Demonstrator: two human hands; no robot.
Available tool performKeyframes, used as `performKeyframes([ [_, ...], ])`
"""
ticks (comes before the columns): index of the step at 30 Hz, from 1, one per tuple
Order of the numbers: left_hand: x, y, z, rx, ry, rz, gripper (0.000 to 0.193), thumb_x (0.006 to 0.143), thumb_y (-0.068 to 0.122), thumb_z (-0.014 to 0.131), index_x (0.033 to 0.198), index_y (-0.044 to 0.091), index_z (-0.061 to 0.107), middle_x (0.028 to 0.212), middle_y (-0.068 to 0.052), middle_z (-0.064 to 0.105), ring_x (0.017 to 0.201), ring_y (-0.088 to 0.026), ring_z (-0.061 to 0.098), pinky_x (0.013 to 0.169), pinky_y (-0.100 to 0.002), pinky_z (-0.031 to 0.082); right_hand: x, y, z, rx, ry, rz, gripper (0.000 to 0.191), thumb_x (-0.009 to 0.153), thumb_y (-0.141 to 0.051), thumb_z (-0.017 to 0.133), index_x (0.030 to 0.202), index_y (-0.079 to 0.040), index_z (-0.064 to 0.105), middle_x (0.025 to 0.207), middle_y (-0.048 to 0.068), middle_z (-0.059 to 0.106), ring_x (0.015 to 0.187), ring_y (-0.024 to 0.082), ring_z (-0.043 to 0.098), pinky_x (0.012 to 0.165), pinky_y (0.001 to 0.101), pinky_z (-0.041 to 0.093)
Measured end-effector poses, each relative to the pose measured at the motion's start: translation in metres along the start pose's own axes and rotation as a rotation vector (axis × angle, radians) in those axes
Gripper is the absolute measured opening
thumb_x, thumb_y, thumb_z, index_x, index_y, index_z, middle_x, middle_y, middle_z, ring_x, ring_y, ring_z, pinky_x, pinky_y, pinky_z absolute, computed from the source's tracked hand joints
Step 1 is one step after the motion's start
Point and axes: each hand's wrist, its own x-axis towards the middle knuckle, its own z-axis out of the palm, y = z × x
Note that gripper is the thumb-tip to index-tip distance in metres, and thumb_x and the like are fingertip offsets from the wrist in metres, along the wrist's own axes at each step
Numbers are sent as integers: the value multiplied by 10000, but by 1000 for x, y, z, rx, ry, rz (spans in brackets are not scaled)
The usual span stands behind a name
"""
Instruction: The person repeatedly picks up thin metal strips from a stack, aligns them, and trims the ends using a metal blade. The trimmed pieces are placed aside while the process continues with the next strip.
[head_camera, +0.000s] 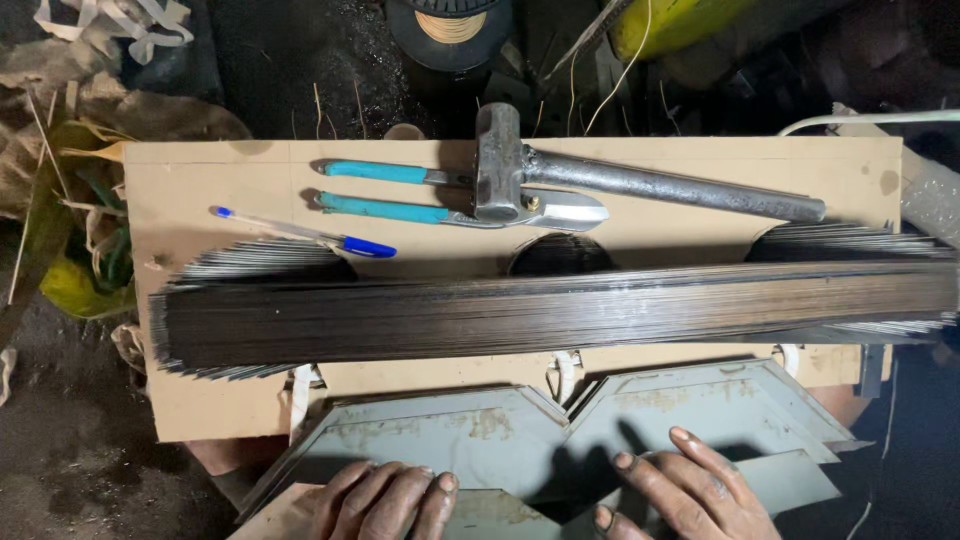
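Head view, looking down on a work board of pale brown fibreboard laid over a dark, littered floor.

Left end of board: a blue-capped pen lies slanting near the far left corner. Just right of it, tin snips with turquoise handles, blades pointing right. A hammer lies across the snips, its head on their pivot and its grey metal shaft running toward the far right corner.

Middle: a long bundle of thin dark metal strips spans the board from left edge to right edge, its ends fanned out.

Near edge: grey sheet-metal pieces cut to pointed, house-like outlines, rust-flecked, overlap one another and overhang the board toward the person.

Left hand: fingers curled together, knuckles up, resting on the near sheet; nothing visibly pinched. Right hand: fingers spread apart, pressed flat on the right-hand sheet.

Judgement: the step in hand looks like sorting or aligning the cut sheets; a clean grip on one edge without sliding the stack seems required.

Packages, labels: none legible. A yellow rounded container and a dark wire spool sit beyond the far edge.
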Motion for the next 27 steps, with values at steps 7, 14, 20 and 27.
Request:
performKeyframes([
  [7, 21, -18, -20, -52, -245, 80, 247, 933, 272, 613, 1140, 213, 735, 1154, -156, 732, 1148, -317, 680, 1065, -587, 438, -8, 38, -9, 347, -334, -83, 500, 859, -263, 578, 1343, -146, 624, 1438, 214, 553, 1355, 368, 515, 1152, 633, 290],
  [14, 20, -52, -42, -66, -535, 314, 394, 970, 421, 541, 1202, 146, 699, 1191, -144, 698, 1185, -300, 669, 1084, -566, 421, -74, 101, -73, 336, -290, 53, 442, 788, -193, 714, 1226, -130, 700, 1281, 104, 706, 1262, 261, 653, 1162, 535, 421],
  [20, 99, -42, -29, -13, -694, 290, 478, 952, 293, 556, 1393, 140, 663, 1187, -68, 712, 1138, -208, 680, 987, -441, 512, -104, 123, -90, 420, 309, 520, 171, 816, 45, 710, 981, 9, 741, 933, 113, 766, 804, 175, 760, 712, 259, 612],
  [27, 183, 113, 31, -101, -360, 513, 567, 778, 32, 599, 1340, -41, 594, 870, -108, 602, 776, -264, 620, 685, -394, 531, -81, 108, -44, 609, 657, 571, 174, 927, 96, 624, 1054, 37, 726, 931, 113, 735, 834, 153, 758, 761, 248, 616],
])
